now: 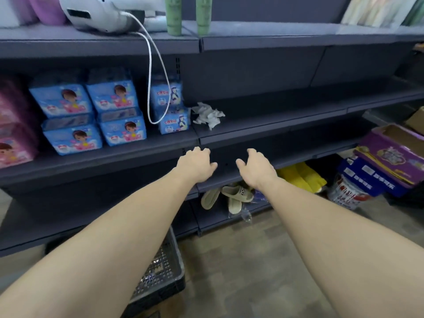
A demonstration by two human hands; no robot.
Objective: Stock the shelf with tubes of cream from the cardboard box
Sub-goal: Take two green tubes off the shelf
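Observation:
Two green tubes of cream point(173, 16) point(203, 16) stand upright on the top shelf point(263, 39) of the dark grey rack. My left hand point(197, 165) and my right hand point(255, 167) reach forward side by side in front of a lower shelf edge point(298, 161), fingers spread and curled, nothing in either. An open cardboard box point(399, 145) with purple print sits at the right on stacked cartons; its inside is hidden from here.
Blue packs point(91, 111) and pink packs point(13, 125) fill the middle shelf's left half. A crumpled white tissue point(207, 115) lies there too. A white device with a hanging cable point(151, 72) sits on top. Slippers point(231, 196) lie below; a dark crate point(160, 271) stands on the floor.

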